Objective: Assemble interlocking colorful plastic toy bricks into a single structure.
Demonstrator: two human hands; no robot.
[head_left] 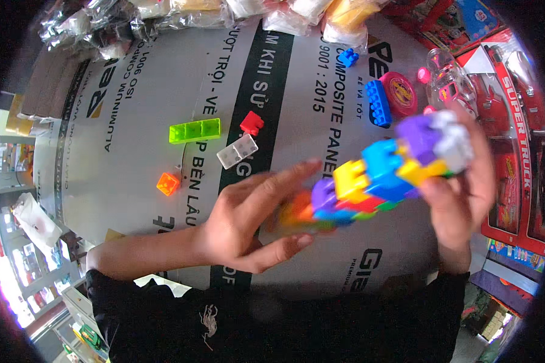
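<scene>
A long built-up stack of toy building blocks in yellow, blue, purple, red, green, orange and white hangs slantwise above the panel. My right hand is closed round its upper right end, thumb in front and fingers behind. My left hand is open, its index finger and thumb spread on either side of the blurred lower left end; whether they touch it I cannot tell. Left of the stack lie a lime green block, a red block, a whitish block and an orange block.
The work surface is a grey printed panel. Farther off lie a small blue block, a long blue block and a round pink item. Plastic-wrapped bags line the far edge. Red toy boxes crowd the right.
</scene>
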